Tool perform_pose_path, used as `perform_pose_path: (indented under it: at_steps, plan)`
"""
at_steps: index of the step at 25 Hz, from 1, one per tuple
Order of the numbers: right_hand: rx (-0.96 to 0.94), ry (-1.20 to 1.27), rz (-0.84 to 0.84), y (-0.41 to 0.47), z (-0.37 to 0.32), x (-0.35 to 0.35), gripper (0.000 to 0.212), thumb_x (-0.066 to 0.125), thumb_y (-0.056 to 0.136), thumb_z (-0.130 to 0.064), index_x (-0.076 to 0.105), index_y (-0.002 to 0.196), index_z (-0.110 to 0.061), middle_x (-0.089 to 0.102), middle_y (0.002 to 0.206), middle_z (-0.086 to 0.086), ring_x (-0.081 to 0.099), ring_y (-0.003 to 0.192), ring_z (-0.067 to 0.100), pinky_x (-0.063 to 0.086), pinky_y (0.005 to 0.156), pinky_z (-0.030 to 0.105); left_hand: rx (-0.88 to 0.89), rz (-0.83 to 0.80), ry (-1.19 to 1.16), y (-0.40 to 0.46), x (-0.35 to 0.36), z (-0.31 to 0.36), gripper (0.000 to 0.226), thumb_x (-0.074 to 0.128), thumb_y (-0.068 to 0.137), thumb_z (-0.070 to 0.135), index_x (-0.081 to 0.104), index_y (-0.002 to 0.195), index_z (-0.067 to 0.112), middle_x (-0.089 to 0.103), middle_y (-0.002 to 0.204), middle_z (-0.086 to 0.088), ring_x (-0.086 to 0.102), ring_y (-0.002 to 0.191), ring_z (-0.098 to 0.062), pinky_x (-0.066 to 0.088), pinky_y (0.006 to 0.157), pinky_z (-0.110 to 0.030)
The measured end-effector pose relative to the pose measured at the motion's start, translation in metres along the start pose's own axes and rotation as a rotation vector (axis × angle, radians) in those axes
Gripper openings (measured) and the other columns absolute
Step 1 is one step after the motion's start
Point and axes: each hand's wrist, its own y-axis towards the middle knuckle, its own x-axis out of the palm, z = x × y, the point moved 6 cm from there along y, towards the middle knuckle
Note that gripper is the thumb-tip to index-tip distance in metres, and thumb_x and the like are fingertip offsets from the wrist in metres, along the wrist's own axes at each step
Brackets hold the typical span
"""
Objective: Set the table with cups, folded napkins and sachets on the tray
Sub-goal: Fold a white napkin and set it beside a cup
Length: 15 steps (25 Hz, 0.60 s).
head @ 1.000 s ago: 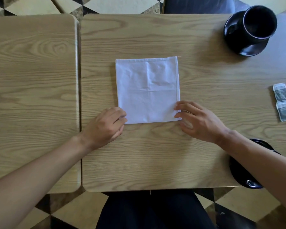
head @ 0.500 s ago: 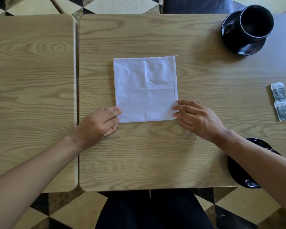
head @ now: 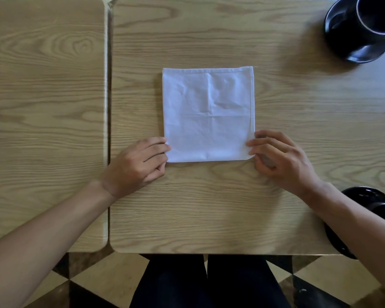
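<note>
- I see the white napkin [head: 208, 114] lying flat as a folded square in the middle of the frame, on the right-hand desk [head: 209, 207].
- My left hand [head: 138, 165] sits at the napkin's lower left corner, its fingers [head: 158, 150] curled with the tips touching the cloth edge; I cannot tell whether they actually pinch the corner.
- My right hand [head: 278, 158] is at the lower right corner, fingers [head: 257, 143] bent and lying on the cloth edge; a true pinch is not clear here either.
- I judge the step in hand to be the next fold of the napkin, taken from the two near corners.
- To do it well, I would get thumb under and fingertips over at each corner, lift both together, and carry them to the far edge so the hems meet squarely.
- The fabric looks thin and creased, so I would keep light tension between the corners to stop it sagging, then press the new fold flat.
- One black cup on a saucer [head: 362, 30] stands at upper right; another dark saucer [head: 365, 198] shows at lower right, partly hidden by my forearm.
- A second desk [head: 45, 107] fills the left of the frame.
</note>
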Motion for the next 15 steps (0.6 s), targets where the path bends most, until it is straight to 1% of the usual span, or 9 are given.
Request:
perform_pose_path:
  at_steps: [3,5,8,11,13,15]
  plan:
    - [-0.016,-0.006,-0.049,-0.005,-0.004,0.0,0.014,0.067,0.095,-0.01,0.076,0.103,-0.003,0.073,0.121,0.005,0.062,0.125,0.03,0.052,0.102,0.043,-0.02,-0.035,-0.033,-0.008,0.0,0.0,0.015,0.065,0.096,0.005,0.074,0.102,-0.005,0.07,0.121,-0.019,0.06,0.127,-0.035,0.054,0.097,-0.048]
    - [-0.032,-0.004,-0.1,-0.004,-0.003,-0.002,0.019,0.069,0.096,-0.014,0.076,0.109,-0.004,0.071,0.125,0.005,0.061,0.127,0.029,0.051,0.104,0.043,0.001,-0.045,-0.031,-0.007,-0.001,-0.002,0.016,0.065,0.098,0.007,0.074,0.104,-0.005,0.069,0.123,-0.019,0.059,0.129,-0.034,0.054,0.098,-0.048]
    - [-0.082,-0.008,-0.162,0.001,0.001,-0.005,0.019,0.07,0.097,-0.017,0.077,0.111,-0.006,0.071,0.127,0.004,0.061,0.126,0.028,0.051,0.103,0.042,0.104,-0.015,0.038,0.0,-0.005,-0.003,0.014,0.066,0.098,0.009,0.076,0.093,0.001,0.073,0.115,-0.017,0.066,0.119,-0.036,0.054,0.097,-0.05]
    - [-0.144,-0.078,-0.145,0.003,-0.001,-0.005,0.017,0.068,0.1,-0.015,0.078,0.11,-0.006,0.071,0.126,0.005,0.063,0.123,0.031,0.053,0.099,0.044,0.224,0.01,0.136,0.007,-0.007,-0.002,0.013,0.068,0.095,0.01,0.076,0.086,0.004,0.075,0.106,-0.014,0.07,0.107,-0.034,0.053,0.097,-0.05]
    - [-0.148,-0.091,-0.115,0.003,-0.003,-0.004,0.015,0.067,0.101,-0.013,0.077,0.107,-0.004,0.072,0.123,0.006,0.062,0.123,0.033,0.053,0.098,0.045,0.226,0.028,0.167,0.012,-0.008,-0.001,0.014,0.067,0.093,0.01,0.073,0.081,0.007,0.074,0.099,-0.01,0.072,0.101,-0.031,0.05,0.098,-0.05]
    - [-0.119,-0.069,-0.086,0.005,-0.006,-0.004,0.015,0.064,0.101,-0.013,0.075,0.103,-0.003,0.073,0.119,0.006,0.061,0.125,0.033,0.051,0.101,0.046,0.158,0.047,0.155,0.016,-0.008,0.001,0.012,0.063,0.088,0.006,0.07,0.078,0.007,0.072,0.092,-0.008,0.072,0.097,-0.028,0.049,0.098,-0.048]
